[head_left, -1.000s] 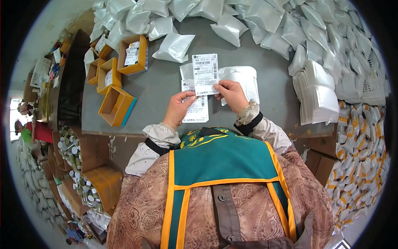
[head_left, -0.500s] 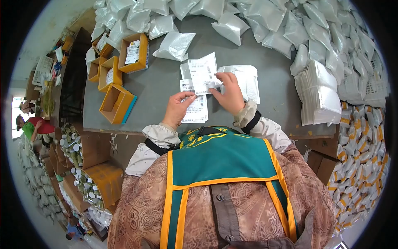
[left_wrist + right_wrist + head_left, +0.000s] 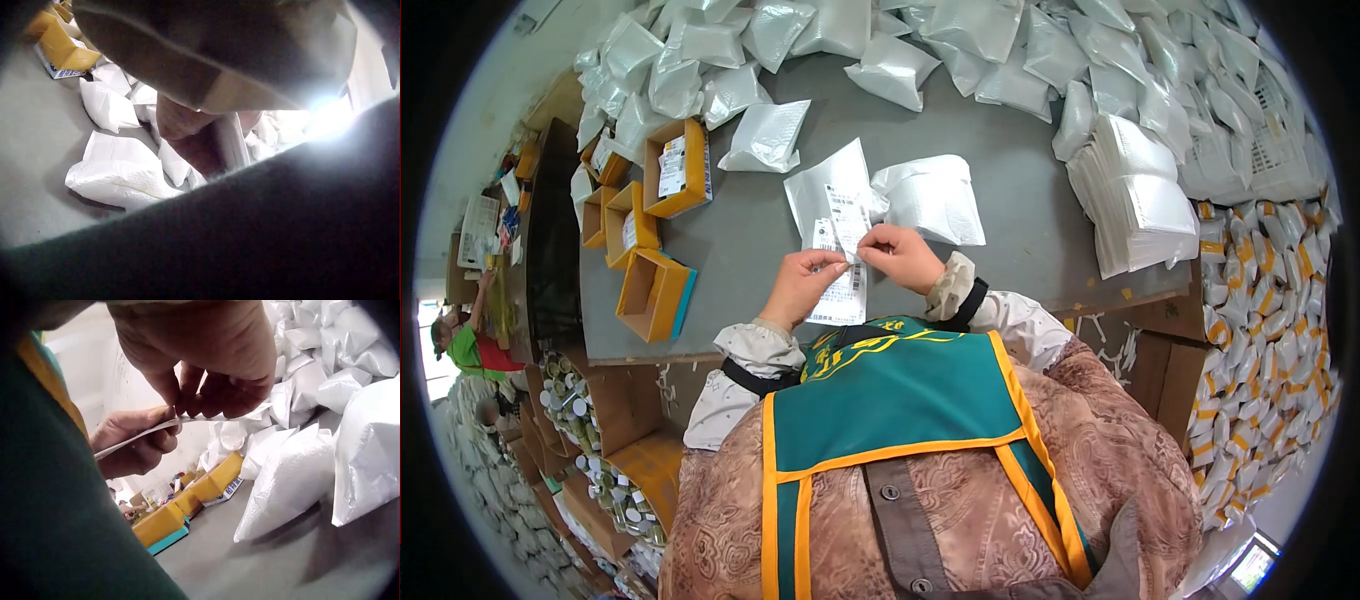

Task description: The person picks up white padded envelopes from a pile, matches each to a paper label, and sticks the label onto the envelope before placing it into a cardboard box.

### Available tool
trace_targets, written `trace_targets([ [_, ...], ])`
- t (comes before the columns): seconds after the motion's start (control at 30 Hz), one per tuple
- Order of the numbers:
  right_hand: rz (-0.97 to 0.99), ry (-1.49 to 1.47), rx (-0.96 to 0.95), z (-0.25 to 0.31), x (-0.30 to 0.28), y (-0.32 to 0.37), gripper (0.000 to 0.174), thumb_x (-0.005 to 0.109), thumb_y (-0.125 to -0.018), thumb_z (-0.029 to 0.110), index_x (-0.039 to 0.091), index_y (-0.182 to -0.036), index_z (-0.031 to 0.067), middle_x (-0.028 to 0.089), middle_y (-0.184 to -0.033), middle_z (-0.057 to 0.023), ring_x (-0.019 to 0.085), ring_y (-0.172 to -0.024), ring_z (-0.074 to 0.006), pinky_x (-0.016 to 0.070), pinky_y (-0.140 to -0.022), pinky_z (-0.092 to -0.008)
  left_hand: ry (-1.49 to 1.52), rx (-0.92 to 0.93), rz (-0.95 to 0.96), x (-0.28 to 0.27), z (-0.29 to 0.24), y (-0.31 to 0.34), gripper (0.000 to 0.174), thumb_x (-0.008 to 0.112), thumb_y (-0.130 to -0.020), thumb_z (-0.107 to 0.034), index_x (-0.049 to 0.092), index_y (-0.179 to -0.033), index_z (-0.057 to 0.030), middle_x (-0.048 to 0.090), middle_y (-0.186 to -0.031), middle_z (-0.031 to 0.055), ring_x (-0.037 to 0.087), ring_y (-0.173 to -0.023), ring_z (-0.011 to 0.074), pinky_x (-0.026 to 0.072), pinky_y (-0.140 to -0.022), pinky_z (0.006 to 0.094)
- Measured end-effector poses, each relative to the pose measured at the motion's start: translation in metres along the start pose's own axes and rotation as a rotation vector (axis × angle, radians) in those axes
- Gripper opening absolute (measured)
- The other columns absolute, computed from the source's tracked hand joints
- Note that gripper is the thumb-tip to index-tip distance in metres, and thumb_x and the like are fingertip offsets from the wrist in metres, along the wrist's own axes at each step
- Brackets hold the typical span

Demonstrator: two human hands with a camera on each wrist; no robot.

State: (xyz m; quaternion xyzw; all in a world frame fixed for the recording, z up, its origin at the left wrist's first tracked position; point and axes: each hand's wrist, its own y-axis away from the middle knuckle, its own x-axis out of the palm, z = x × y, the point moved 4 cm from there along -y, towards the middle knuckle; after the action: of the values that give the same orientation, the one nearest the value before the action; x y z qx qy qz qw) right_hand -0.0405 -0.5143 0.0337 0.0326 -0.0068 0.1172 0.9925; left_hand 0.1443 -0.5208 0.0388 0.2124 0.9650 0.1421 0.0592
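Head: label (image 3: pixel 849 212) points away, long axis leaning left.

We can make out no word or number: the print on the labels (image 3: pixel 846 298) is too small, and the apron (image 3: pixel 900 410) lettering (yellow on green) and the box (image 3: pixel 232 490) characters are unclear.

Down and forward from overhead, left hand (image 3: pixel 798 288) and right hand (image 3: pixel 905 262) are taken in by the head view, the farthest off. Close in, edge-on below the right fingers, the paper (image 3: pixel 134 436) is caught by the right wrist view. The left wrist's is largely blocked by dark cloth (image 3: pixel 250 237); white packages (image 3: pixel 119 172) beyond the fingers are shared by all three!
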Motion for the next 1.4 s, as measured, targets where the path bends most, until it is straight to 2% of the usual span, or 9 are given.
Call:
trace_targets([
  [0.07, 0.008, -0.413, 0.360, -0.032, -0.016, -0.004, 0.018, 0.067, -0.078, 0.010, 0.064, -0.094, 0.0016, 0.062, -0.082, -0.0126, 0.060, -0.076, -0.0242, 0.0493, -0.068, -0.0318, -0.013, -0.033, 0.041, -0.001, 0.000, 0.001, 0.014, 0.067, -0.083, -0.006, 0.068, -0.093, 0.0029, 0.067, -0.083, 0.0048, 0.060, -0.076, 0.0086, 0.0488, -0.068, 0.0224],
  [0.2, -0.153, -0.638, 0.487, -0.069, -0.130, -0.010, 0.008, 0.060, -0.082, 0.011, 0.062, -0.086, 0.0038, 0.062, -0.082, -0.0048, 0.061, -0.077, -0.0164, 0.0489, -0.068, -0.0298, -0.018, -0.161, 0.156, -0.025, 0.003, 0.011, 0.012, 0.068, -0.081, -0.005, 0.068, -0.092, 0.0021, 0.067, -0.083, 0.0047, 0.061, -0.075, 0.0090, 0.0486, -0.067, 0.0225],
  [0.37, -0.452, -0.224, -0.024, 0.012, -0.229, 0.003, 0.008, 0.055, -0.087, 0.008, 0.060, -0.084, 0.0025, 0.059, -0.076, -0.0006, 0.053, -0.068, -0.0100, 0.0418, -0.059, -0.0245, 0.075, -0.169, 0.025, -0.061, 0.016, 0.040, 0.014, 0.069, -0.081, -0.005, 0.068, -0.093, 0.0013, 0.067, -0.083, 0.0050, 0.062, -0.073, 0.0095, 0.0500, -0.066, 0.0232],
  [0.53, -0.313, 0.627, -0.307, 0.020, -0.166, 0.004, 0.011, 0.059, -0.081, 0.003, 0.059, -0.092, 0.0024, 0.065, -0.091, -0.0089, 0.063, -0.084, -0.0212, 0.0496, -0.075, -0.0299, 0.237, -0.226, -0.122, -0.072, 0.030, 0.062, 0.015, 0.067, -0.082, -0.002, 0.066, -0.097, 0.0011, 0.067, -0.084, 0.0064, 0.064, -0.073, 0.0122, 0.0537, -0.067, 0.0250],
  [0.57, -0.287, 0.787, -0.471, -0.002, -0.153, 0.002, 0.035, 0.062, -0.079, 0.001, 0.058, -0.113, 0.0078, 0.065, -0.092, -0.0097, 0.063, -0.083, -0.0230, 0.0510, -0.073, -0.0333, 0.218, -0.229, -0.133, -0.072, 0.031, 0.064, 0.014, 0.067, -0.082, -0.002, 0.066, -0.096, 0.0011, 0.067, -0.084, 0.0064, 0.064, -0.073, 0.0122, 0.0537, -0.067, 0.0250],
  [0.67, -0.228, 0.963, -0.437, -0.047, -0.115, 0.002, 0.015, 0.064, -0.080, 0.011, 0.056, -0.091, 0.0032, 0.064, -0.105, -0.0132, 0.061, -0.093, -0.0315, 0.0508, -0.079, -0.0389, 0.177, -0.239, -0.170, -0.069, 0.036, 0.070, 0.015, 0.067, -0.083, -0.003, 0.066, -0.096, 0.0013, 0.067, -0.085, 0.0067, 0.064, -0.073, 0.0123, 0.0536, -0.067, 0.0249],
  [0.9, -0.437, 0.873, -0.415, -0.048, -0.117, -0.022, 0.029, 0.059, -0.087, 0.018, 0.056, -0.109, -0.0005, 0.058, -0.117, -0.0171, 0.052, -0.114, -0.0344, 0.0425, -0.096, -0.0404, 0.226, -0.259, -0.276, -0.074, 0.044, 0.091, 0.016, 0.067, -0.083, -0.004, 0.066, -0.097, 0.0017, 0.067, -0.087, 0.0076, 0.064, -0.075, 0.0128, 0.0537, -0.068, 0.0255],
  [1.07, -0.369, 0.994, -0.173, -0.096, -0.095, -0.064, 0.095, 0.071, -0.074, 0.042, 0.021, -0.145, 0.0007, 0.016, -0.150, -0.0245, 0.015, -0.139, -0.0433, 0.0169, -0.111, -0.0537, 0.309, -0.251, -0.356, -0.073, 0.054, 0.109, 0.015, 0.066, -0.083, -0.004, 0.065, -0.098, 0.0017, 0.067, -0.087, 0.0080, 0.064, -0.076, 0.0130, 0.0538, -0.068, 0.0260],
  [1.4, -0.488, 0.695, -0.034, -0.129, -0.117, -0.078, 0.103, 0.071, -0.075, 0.047, 0.015, -0.143, -0.0073, 0.019, -0.146, -0.0325, 0.016, -0.137, -0.0462, 0.0162, -0.113, -0.0482, 0.442, -0.213, -0.442, -0.085, 0.072, 0.127, 0.017, 0.066, -0.084, -0.004, 0.064, -0.100, 0.0022, 0.067, -0.090, 0.0089, 0.065, -0.078, 0.0136, 0.0542, -0.069, 0.0271],
])
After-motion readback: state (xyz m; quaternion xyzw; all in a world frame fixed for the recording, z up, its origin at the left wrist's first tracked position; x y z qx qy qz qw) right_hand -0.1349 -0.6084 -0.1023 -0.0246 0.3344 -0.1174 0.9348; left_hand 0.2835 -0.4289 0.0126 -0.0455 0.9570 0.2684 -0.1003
